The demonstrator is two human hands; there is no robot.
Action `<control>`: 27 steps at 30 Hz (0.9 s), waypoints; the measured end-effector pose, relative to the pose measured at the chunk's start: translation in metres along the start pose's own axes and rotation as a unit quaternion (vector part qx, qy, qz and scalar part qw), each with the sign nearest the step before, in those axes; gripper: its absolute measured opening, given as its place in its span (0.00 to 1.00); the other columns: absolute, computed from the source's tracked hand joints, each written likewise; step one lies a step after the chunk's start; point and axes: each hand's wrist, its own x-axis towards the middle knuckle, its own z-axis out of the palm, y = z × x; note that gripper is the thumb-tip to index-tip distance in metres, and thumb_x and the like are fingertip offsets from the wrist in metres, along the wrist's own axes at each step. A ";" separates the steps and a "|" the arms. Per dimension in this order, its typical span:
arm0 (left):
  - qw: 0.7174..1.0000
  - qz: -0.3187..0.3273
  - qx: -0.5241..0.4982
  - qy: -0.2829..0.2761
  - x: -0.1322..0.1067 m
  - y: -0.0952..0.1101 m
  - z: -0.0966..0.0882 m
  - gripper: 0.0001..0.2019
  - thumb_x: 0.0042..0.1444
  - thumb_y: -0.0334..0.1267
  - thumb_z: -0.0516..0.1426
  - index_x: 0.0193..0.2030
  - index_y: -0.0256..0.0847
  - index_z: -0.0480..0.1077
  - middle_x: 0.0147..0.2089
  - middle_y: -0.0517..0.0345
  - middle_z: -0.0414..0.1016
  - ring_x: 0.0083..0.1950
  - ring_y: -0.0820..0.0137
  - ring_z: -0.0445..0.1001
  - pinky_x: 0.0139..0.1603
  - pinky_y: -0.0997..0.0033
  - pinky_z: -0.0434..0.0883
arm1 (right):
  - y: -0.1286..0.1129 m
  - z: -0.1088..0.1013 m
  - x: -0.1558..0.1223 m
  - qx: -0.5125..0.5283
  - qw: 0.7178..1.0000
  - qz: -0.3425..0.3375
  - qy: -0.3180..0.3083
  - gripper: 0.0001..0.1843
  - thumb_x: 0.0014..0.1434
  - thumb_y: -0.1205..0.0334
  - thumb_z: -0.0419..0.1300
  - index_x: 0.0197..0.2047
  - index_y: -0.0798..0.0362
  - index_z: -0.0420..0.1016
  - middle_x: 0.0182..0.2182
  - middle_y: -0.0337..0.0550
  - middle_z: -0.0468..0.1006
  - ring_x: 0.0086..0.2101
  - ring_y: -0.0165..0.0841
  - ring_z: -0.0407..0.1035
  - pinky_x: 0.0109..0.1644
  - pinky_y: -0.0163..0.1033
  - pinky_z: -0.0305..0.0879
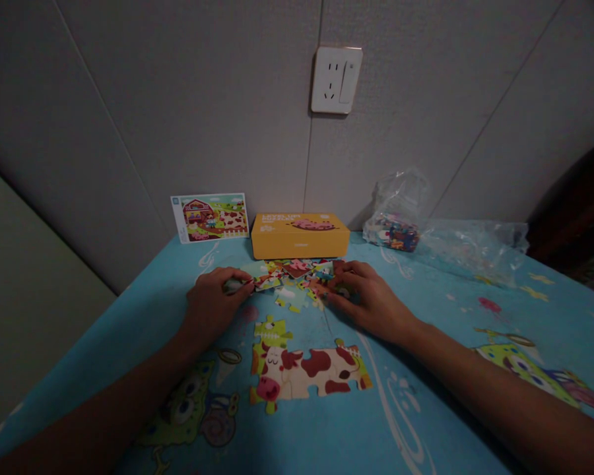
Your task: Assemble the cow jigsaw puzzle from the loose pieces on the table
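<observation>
One bag (pixel 406 191) of pieces (pixel 396 234), box (pixel 299 247), left hand (pixel 214 298) pinching piece (pixel 267 284), right hand (pixel 369 297) grip unclear

Loose puzzle pieces (pixel 291 298), one heap, partly overlapping; left hand (pixel 212 298) at its left edge, right hand (pixel 371 298) at its right, fingers bent; exact grip unclear. Joined cow section (pixel 321 373), lying nearer the wearer, flat on a blue cartoon-print cloth (pixel 440 409). Yellow box (pixel 301 245), marked "Level Up! Puzzles", behind the heap. Farm picture card (pixel 214 219), leaning against the wall (pixel 257 119), left of the box. Clear plastic bag (pixel 403 191), containing colourful pieces, right of it. White socket panel (pixel 336 80), wall-mounted above.
</observation>
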 end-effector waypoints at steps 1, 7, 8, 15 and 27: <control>1.000 -0.002 -0.006 0.002 0.000 0.001 -0.001 0.11 0.53 0.46 0.58 0.36 0.45 0.78 0.41 0.57 0.80 0.44 0.60 0.76 0.47 0.61 0.69 | 0.000 0.000 0.000 0.002 1.000 -0.001 -0.001 0.11 0.63 0.54 0.59 0.39 0.53 0.77 0.45 0.52 0.73 0.47 0.45 0.67 0.51 0.54 0.68; 0.996 0.000 -0.061 0.058 -0.004 0.007 -0.004 0.10 0.52 0.45 0.58 0.36 0.43 0.76 0.44 0.57 0.79 0.46 0.61 0.76 0.51 0.61 0.70 | -0.001 -0.003 0.001 0.018 1.000 -0.002 -0.007 0.10 0.63 0.56 0.59 0.38 0.53 0.77 0.43 0.51 0.73 0.46 0.43 0.67 0.52 0.51 0.67; 0.995 0.013 -0.067 0.071 -0.005 0.008 -0.004 0.10 0.53 0.45 0.58 0.36 0.43 0.75 0.44 0.57 0.79 0.47 0.61 0.76 0.53 0.61 0.70 | -0.002 -0.003 0.001 0.016 1.000 -0.002 -0.008 0.09 0.62 0.57 0.59 0.38 0.53 0.77 0.43 0.51 0.73 0.46 0.43 0.67 0.52 0.52 0.66; 0.992 0.020 -0.093 0.077 -0.007 0.012 -0.005 0.11 0.52 0.44 0.58 0.38 0.42 0.74 0.43 0.56 0.79 0.46 0.63 0.76 0.52 0.64 0.71 | -0.008 -0.003 0.001 0.020 0.999 -0.031 -0.024 0.07 0.62 0.60 0.60 0.41 0.53 0.77 0.39 0.49 0.75 0.43 0.42 0.66 0.50 0.51 0.64; 0.996 -0.006 -0.066 0.056 -0.004 0.009 -0.003 0.14 0.52 0.46 0.58 0.40 0.40 0.76 0.42 0.53 0.78 0.44 0.61 0.75 0.46 0.62 0.72 | -0.005 -0.003 0.000 0.023 0.997 -0.058 -0.038 0.09 0.61 0.61 0.61 0.45 0.50 0.77 0.42 0.47 0.76 0.45 0.42 0.67 0.53 0.52 0.63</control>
